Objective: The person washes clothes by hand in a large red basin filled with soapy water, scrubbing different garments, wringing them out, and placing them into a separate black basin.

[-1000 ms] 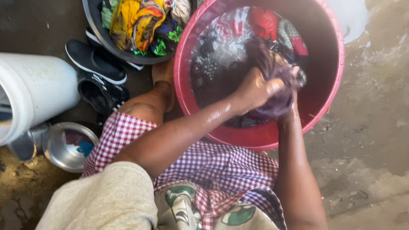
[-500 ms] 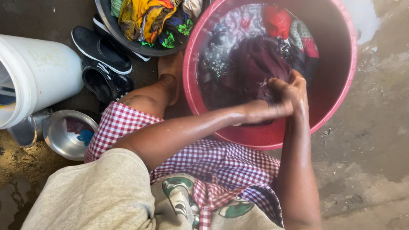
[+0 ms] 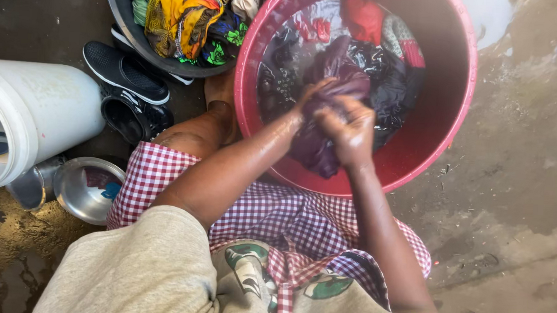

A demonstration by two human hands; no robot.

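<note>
From the head camera, looking straight down, both hands meet over the near side of a red basin [image 3: 452, 115] that stands on the wet floor [image 3: 521, 191]. The right hand [image 3: 348, 128] is balled into a fist, its fingers [image 3: 358, 116] curled tight around a bunch of dark purple cloth [image 3: 314, 149]. The left hand [image 3: 313, 91] lies just beside it, touching it; its fingers are folded together over the same bunch on the far side, though the cloth hides their tips. The purple cloth is gathered between the two hands, lifted a little above the water, with its wet tail hanging down against the basin's inner wall near the person. Farther back in the basin more laundry soaks in soapy water: dark patterned pieces [image 3: 386, 79] and a red garment [image 3: 364, 17].

To the left of the basin, a dark tub [image 3: 122, 18] holds a heap of yellow, green and blue clothes [image 3: 184, 15]. Black shoes [image 3: 126, 70] lie below it, next to a white bucket [image 3: 43, 113] on its side. A small metal bowl [image 3: 83, 190] sits by the person's checked skirt [image 3: 275, 217].
</note>
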